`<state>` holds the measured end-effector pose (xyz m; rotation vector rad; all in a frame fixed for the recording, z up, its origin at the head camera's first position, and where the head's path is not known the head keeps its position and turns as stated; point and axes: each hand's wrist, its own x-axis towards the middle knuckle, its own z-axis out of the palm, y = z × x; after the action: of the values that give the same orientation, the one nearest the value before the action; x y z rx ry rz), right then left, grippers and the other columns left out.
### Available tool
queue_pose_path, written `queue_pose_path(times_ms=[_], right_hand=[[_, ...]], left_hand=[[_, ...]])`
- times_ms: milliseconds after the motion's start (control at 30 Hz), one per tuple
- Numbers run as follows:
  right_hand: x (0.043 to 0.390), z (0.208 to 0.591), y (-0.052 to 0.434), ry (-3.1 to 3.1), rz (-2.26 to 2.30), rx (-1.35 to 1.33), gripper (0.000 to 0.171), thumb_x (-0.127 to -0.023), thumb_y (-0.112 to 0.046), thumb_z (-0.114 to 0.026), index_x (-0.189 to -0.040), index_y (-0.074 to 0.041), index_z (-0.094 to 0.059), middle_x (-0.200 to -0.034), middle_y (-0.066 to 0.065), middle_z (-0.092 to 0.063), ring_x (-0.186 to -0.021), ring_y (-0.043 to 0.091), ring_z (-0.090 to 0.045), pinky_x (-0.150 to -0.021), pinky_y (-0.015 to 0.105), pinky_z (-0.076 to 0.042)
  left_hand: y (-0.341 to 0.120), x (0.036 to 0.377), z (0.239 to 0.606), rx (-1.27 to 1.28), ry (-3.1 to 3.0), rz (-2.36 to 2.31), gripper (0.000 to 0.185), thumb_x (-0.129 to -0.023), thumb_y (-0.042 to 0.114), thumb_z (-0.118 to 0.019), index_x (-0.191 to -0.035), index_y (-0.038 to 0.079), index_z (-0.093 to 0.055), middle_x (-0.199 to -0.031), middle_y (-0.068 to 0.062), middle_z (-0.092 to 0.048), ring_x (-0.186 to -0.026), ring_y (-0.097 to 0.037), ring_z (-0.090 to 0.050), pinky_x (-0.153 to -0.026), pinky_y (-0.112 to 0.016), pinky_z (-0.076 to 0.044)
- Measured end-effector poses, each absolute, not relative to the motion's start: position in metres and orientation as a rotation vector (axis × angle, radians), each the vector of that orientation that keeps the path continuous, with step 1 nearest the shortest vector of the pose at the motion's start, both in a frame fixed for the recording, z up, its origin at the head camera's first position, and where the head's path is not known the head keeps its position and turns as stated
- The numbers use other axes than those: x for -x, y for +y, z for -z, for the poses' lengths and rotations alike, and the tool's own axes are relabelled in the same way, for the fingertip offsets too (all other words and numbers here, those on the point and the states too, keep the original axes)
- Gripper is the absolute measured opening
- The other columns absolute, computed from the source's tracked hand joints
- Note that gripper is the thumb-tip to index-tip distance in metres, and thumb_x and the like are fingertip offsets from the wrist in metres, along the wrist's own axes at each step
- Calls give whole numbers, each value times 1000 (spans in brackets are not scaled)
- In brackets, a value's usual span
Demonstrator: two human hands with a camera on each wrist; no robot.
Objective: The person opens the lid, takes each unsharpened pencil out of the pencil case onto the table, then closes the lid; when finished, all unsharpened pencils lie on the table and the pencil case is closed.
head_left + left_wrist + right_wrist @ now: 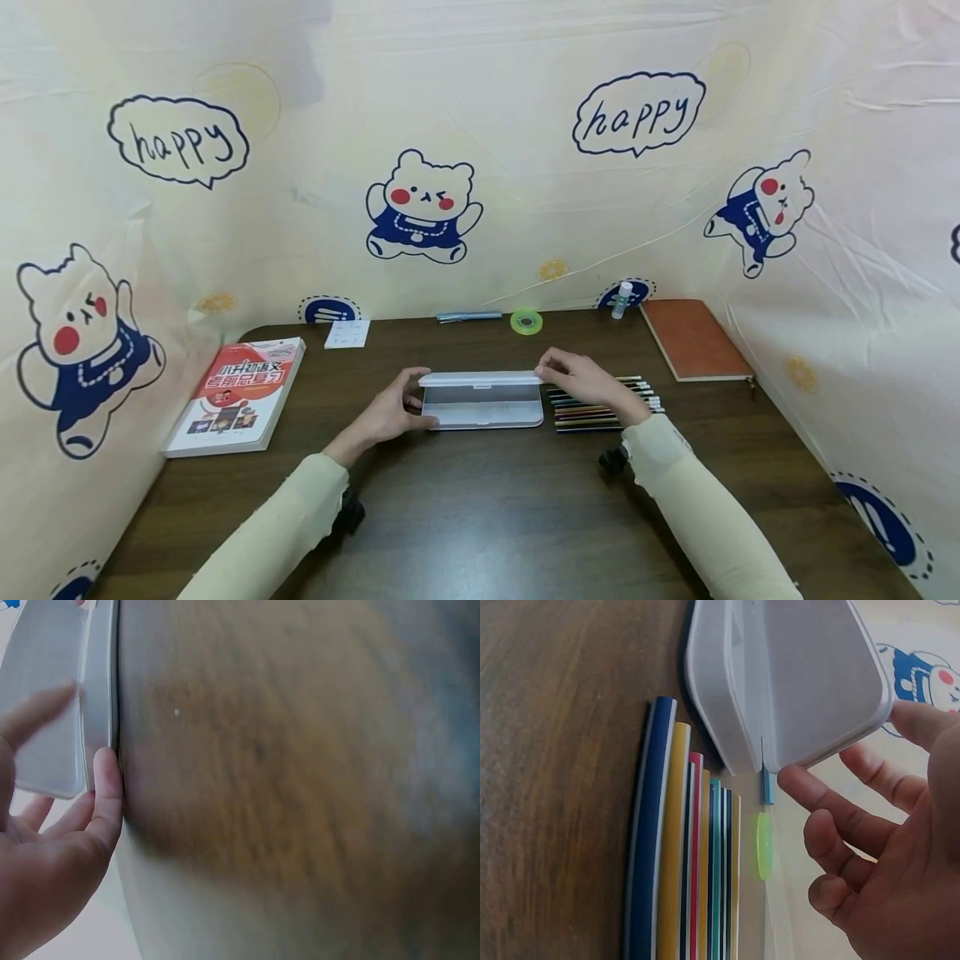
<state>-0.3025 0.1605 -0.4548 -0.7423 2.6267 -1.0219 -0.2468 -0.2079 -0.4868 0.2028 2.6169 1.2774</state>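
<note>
A white pencil case [480, 415] lies on the table with its lid [480, 379] raised and its shallow inside showing. My left hand [388, 412] grips the left end, thumb at the front edge and other fingers farther back. At the lid's right corner, my right hand [587, 385] pinches the edge between thumb and finger; the lid [825, 682] stands tilted up in the right wrist view. Beside the case, partly beneath my right forearm, lies a row of several coloured pencils [673, 847].
A red-and-white book [236, 396] lies at the left, near a white paper note [347, 334]. Along the back are a blue pen [469, 317], a green tape roll [527, 322] and a glue stick [622, 300]. A brown notebook [697, 340] lies at the right.
</note>
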Motion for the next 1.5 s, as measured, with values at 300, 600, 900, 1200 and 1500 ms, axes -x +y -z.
queue_pose_path(times_ms=[300,600,900,1200,1500], right_hand=[[298,461,158,2644,920,809,32,-98,-41,-62,-122,-20,-64,-112,1,-69,-96,16,-59,-84,34,-50],[298,467,153,2718,757,866,48,-93,-38,-70,-134,-16,-61,-125,7,-69,-114,23,-63,-97,46,-51],[293,469,149,2771,660,802,55,-91,-41,-72,-137,-16,-60,-136,10,-63,-126,29,-57,-106,53,-44],[290,467,145,2805,617,768,57,-89,-43,-74,-137,-16,-60,-135,11,-62,-125,31,-57,-105,52,-45],[295,467,160,2779,711,822,46,-92,-35,-72,-132,-14,-63,-126,7,-68,-114,24,-63,-97,46,-51]], left_hand=[[-208,246,483,-119,2501,-1327,73,-90,58,-65,-147,22,-37,-144,-16,-48,-116,-27,-56,-84,-35,-55],[-204,250,484,-168,2633,-1145,86,-86,46,-76,-155,16,-33,-137,-12,-53,-103,-22,-55,-79,-31,-49],[-202,250,486,-221,2701,-1055,88,-83,40,-80,-154,12,-36,-135,-13,-54,-99,-20,-56,-82,-33,-49],[-201,251,486,-266,2740,-1017,88,-82,36,-82,-152,7,-37,-136,-15,-54,-98,-19,-59,-86,-36,-51],[-207,250,480,-267,2703,-1008,82,-86,35,-79,-152,8,-39,-121,-13,-61,-97,-20,-58,-79,-33,-49]])
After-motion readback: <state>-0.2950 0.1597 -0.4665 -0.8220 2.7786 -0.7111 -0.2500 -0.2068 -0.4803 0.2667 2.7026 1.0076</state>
